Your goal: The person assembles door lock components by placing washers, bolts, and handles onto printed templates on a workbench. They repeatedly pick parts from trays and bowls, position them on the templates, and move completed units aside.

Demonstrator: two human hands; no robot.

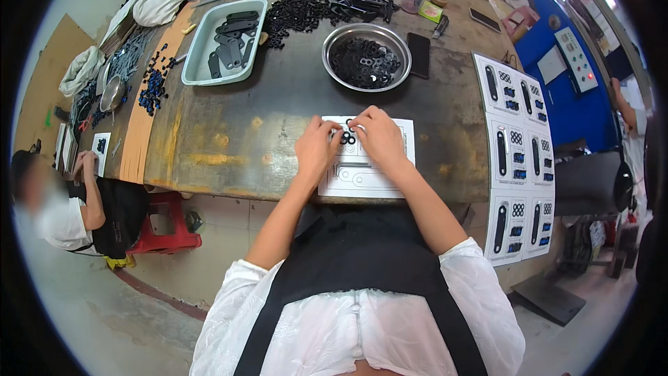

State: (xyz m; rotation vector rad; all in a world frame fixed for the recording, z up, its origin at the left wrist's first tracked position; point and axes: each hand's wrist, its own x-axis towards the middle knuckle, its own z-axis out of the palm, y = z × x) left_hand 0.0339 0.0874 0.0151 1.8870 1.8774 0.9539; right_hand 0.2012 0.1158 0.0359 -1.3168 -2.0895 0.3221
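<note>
Both hands on white card at table edge.

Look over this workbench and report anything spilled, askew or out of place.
Small black parts lie heaped loose on the table beside the tray, and blue and black pieces are scattered near its left edge. The card under both hands sits square.

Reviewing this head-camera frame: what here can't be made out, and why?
- Small black rings on the white card: number and exact seating too small to tell, and partly covered by the left hand and right hand.
- Both hands' fingertips: grip unclear, bunched together.
- Contents of the metal bowl: dark pieces, shapes too small.
- Far table end: bent and cut off by the fisheye rim.
</note>
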